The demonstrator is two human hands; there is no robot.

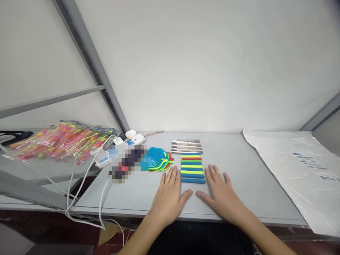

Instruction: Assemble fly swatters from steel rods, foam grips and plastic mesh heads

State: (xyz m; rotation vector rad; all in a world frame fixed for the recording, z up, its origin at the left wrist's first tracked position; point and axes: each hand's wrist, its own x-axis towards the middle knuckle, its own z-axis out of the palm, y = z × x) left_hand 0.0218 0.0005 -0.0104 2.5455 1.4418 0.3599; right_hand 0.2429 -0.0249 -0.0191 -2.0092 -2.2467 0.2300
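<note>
My left hand [168, 196] lies flat and open on the grey table [239, 166], fingers spread, holding nothing. My right hand [221, 193] lies the same way beside it, palm down and open. Between the fingertips of both hands, just beyond them, sits a row of coloured foam-like sticks [192, 168] in blue, green, yellow and red. Behind the sticks is a row of thin metal rods [186, 146]. Left of the sticks lies a fan of coloured mesh paddles [158, 159], nearest my left hand.
A blurred dark object [127, 163] lies left of the paddles. White power strips and cables [106, 154] trail off the table's left edge. A heap of packaged colourful items [58, 141] sits on the left shelf. A white plastic bag [297, 166] covers the right side.
</note>
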